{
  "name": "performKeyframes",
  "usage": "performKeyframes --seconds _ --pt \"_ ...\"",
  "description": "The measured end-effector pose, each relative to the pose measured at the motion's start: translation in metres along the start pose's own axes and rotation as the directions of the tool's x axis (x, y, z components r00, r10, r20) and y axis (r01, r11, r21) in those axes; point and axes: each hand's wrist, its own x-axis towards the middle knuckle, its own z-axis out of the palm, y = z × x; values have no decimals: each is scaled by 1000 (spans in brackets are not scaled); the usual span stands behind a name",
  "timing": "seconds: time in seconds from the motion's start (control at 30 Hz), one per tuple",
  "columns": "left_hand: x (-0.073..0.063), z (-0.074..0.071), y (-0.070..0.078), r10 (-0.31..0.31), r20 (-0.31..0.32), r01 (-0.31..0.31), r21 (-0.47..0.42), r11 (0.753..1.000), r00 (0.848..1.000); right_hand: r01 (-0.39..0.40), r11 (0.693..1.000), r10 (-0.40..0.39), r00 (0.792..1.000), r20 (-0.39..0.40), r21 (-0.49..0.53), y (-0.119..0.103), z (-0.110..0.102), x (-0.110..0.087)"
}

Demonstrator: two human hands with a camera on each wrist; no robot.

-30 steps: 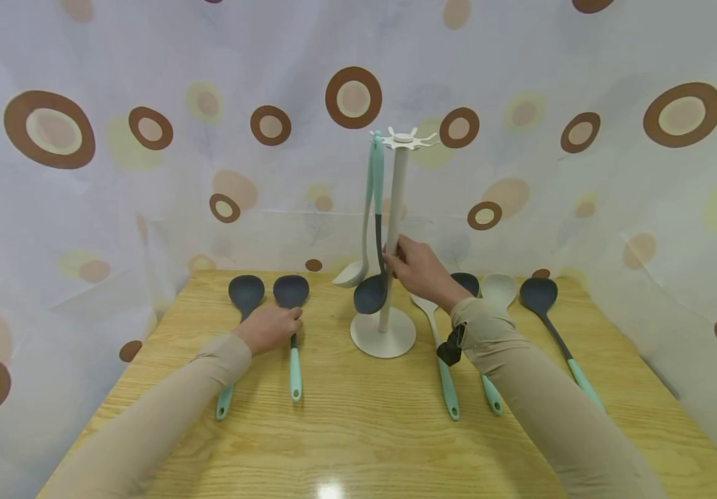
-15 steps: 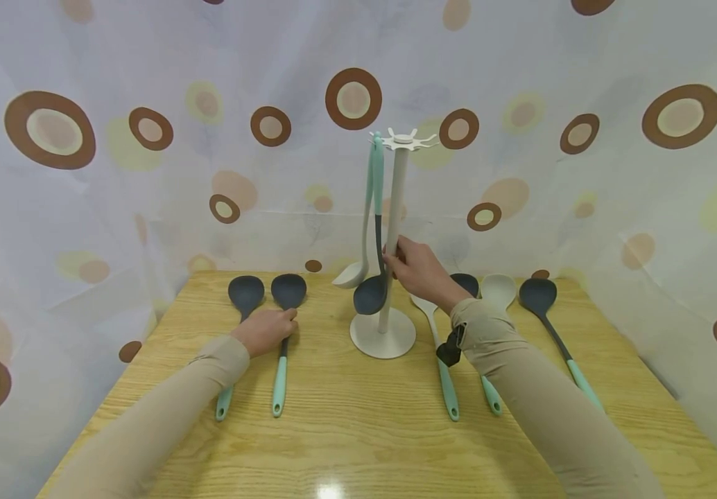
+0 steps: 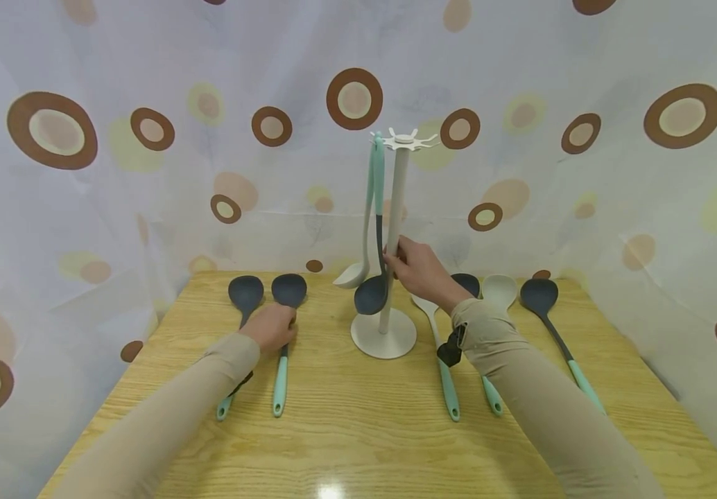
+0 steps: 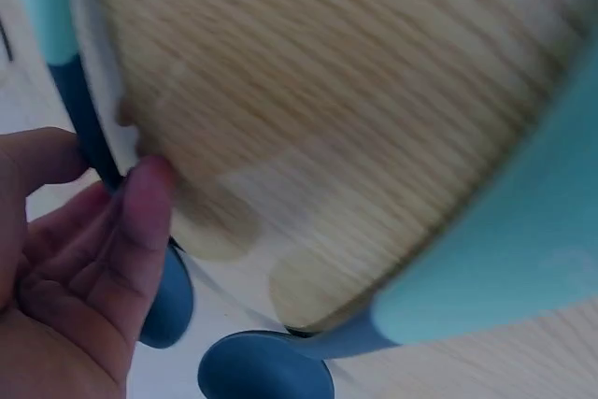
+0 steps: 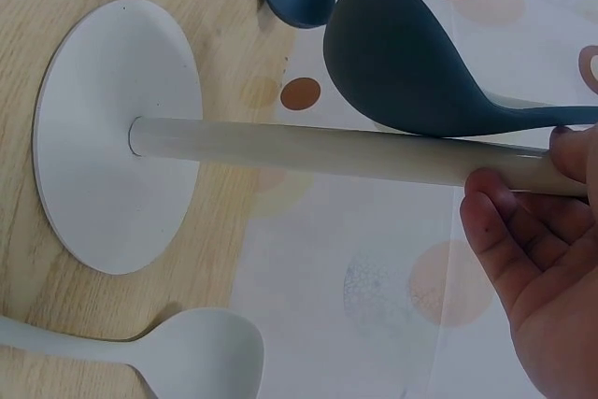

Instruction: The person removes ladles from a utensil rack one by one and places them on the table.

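My left hand (image 3: 271,327) is over the right one of two dark spoons with mint handles at the left of the table. In the left wrist view, thumb and fingers pinch the dark shaft of that spoon (image 4: 79,109), which lies bowl away from me. Beside it lies the other dark spoon (image 3: 246,294), partly behind my left arm. My right hand (image 3: 419,269) grips the pole (image 3: 399,180) of a white utensil stand. From the stand's top hooks hang a dark ladle (image 3: 369,296) and a white ladle (image 3: 351,276), both on the left side.
The round stand base (image 3: 383,339) sits mid-table. Right of it lie a white utensil (image 3: 448,395), a dark utensil (image 3: 466,283), a white spoon (image 3: 499,287) and a dark spoon (image 3: 539,294), some partly behind my right arm. A patterned curtain (image 3: 308,62) hangs behind the wooden table (image 3: 346,430).
The pinched spoon's handle end has swung left and toward me, nearer to parallel with its neighbour. My left hand has since turned and shifted slightly right. The right hand stays on the pole.
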Motion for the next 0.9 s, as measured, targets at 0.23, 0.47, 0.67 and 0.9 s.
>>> performKeyframes --seconds 0.23,0.47,0.67,0.9 --pt "5 -3 5 -52 25 52 -19 998 998 13 1000 -13 1000 0 11 3 1 1" --pt "8 1 -3 -117 9 117 -26 993 993 26 999 -26 1000 7 20 2 1 1" --pt "7 -3 -6 -135 23 137 -51 989 991 8 1000 -8 1000 23 14 0 -1 0" --pt "6 -6 -4 -143 41 145 -45 988 989 -9 1000 9 999 51 11 -4 -5 -1"
